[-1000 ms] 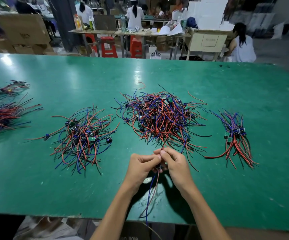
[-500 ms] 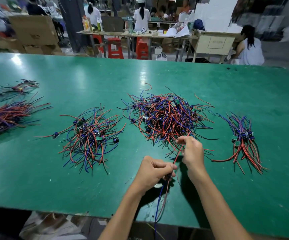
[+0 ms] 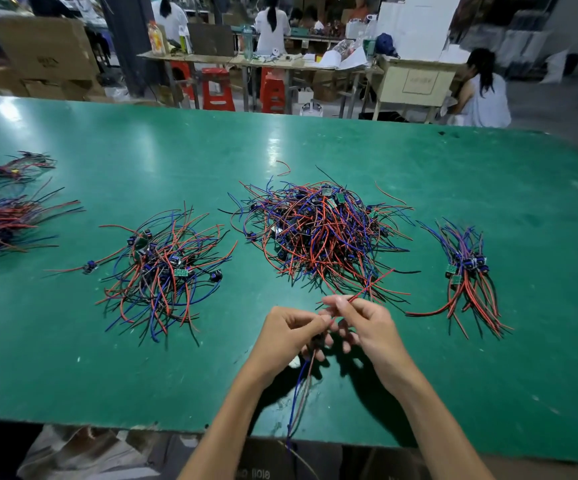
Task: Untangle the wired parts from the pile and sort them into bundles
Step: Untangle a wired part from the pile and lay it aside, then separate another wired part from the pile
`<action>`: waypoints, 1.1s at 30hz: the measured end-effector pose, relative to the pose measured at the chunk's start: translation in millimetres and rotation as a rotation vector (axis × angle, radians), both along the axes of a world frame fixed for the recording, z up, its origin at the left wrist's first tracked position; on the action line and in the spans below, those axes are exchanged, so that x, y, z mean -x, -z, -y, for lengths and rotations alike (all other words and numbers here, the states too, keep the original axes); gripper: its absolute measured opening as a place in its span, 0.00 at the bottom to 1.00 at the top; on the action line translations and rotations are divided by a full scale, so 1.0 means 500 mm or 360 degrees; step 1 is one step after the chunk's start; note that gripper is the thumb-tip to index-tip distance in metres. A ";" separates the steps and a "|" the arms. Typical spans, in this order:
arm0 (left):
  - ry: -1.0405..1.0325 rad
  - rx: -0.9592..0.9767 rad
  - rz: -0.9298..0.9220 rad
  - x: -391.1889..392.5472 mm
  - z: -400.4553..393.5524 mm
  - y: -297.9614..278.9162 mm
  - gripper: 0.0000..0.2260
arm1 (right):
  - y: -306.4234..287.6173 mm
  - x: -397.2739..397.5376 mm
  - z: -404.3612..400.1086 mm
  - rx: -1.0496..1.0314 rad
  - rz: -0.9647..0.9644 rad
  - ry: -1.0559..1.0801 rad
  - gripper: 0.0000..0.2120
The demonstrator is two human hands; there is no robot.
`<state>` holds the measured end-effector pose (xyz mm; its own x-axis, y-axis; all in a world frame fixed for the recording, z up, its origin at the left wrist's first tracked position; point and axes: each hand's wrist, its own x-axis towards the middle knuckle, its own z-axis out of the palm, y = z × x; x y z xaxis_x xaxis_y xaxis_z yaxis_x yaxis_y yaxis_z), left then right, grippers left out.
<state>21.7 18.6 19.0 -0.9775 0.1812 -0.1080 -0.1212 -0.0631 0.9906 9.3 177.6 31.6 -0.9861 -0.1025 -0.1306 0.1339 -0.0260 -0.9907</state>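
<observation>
We hold one wired part (image 3: 318, 344) between our two hands, above the near part of the green table (image 3: 315, 147). Our left hand (image 3: 289, 336) has its fingers curled around the middle of this part, and its blue and red leads (image 3: 298, 393) hang down from the hand, past the near edge of the table. Our right hand (image 3: 367, 323) is just beside the left one, almost touching it. Its thumb and first finger pinch a red wire (image 3: 370, 284) that goes up and to the right, toward the near edge of the big pile (image 3: 322, 233). The tip of this wire lies over the outer strands of the pile; we cannot tell if it is tangled with them.

The big pile is in the middle of the table, just beyond our hands. A sorted bundle (image 3: 467, 275) lies to the right of it, near our right hand but not touching. A looser heap (image 3: 163, 268) lies to the left of the pile, well apart from our left hand. Two more bundles (image 3: 7, 220) are at the far left edge.

Beyond the table, some persons sit at other workbenches (image 3: 246, 58), with red stools (image 3: 216, 88) and cardboard boxes (image 3: 43, 46).
</observation>
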 end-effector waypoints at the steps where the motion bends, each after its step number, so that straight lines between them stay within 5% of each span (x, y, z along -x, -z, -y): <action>1: 0.0017 -0.0067 0.0038 0.002 0.002 -0.003 0.10 | -0.001 0.000 -0.003 -0.0021 -0.0056 0.0068 0.10; 6: 0.0275 -0.0118 0.0147 0.017 0.036 -0.017 0.14 | -0.013 0.039 -0.034 0.0189 -0.0249 0.0464 0.08; 12: -0.0069 -0.0167 0.0096 0.020 0.034 0.001 0.07 | 0.036 0.042 -0.048 0.0411 -0.0245 0.0610 0.16; 18: -0.0436 0.0641 -0.0611 0.007 0.016 0.028 0.03 | 0.047 0.041 -0.056 0.0431 -0.0360 0.0578 0.15; 23: -0.0748 0.1011 -0.1249 -0.002 0.024 0.032 0.10 | 0.055 0.034 -0.058 0.0394 -0.0477 0.0488 0.13; 28: -0.0836 0.1067 -0.1334 -0.006 0.022 0.033 0.12 | 0.055 0.030 -0.062 0.0433 -0.0472 0.0449 0.13; 33: -0.0829 0.1045 -0.1197 -0.007 0.021 0.027 0.02 | 0.048 0.027 -0.058 0.0460 -0.0449 0.0493 0.12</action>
<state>25.5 8.2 5.5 -0.7741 -0.1432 0.6167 0.4100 0.6289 0.6606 -4.4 206.7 7.6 -0.9687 0.2075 0.1360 -0.1954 -0.3003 -0.9336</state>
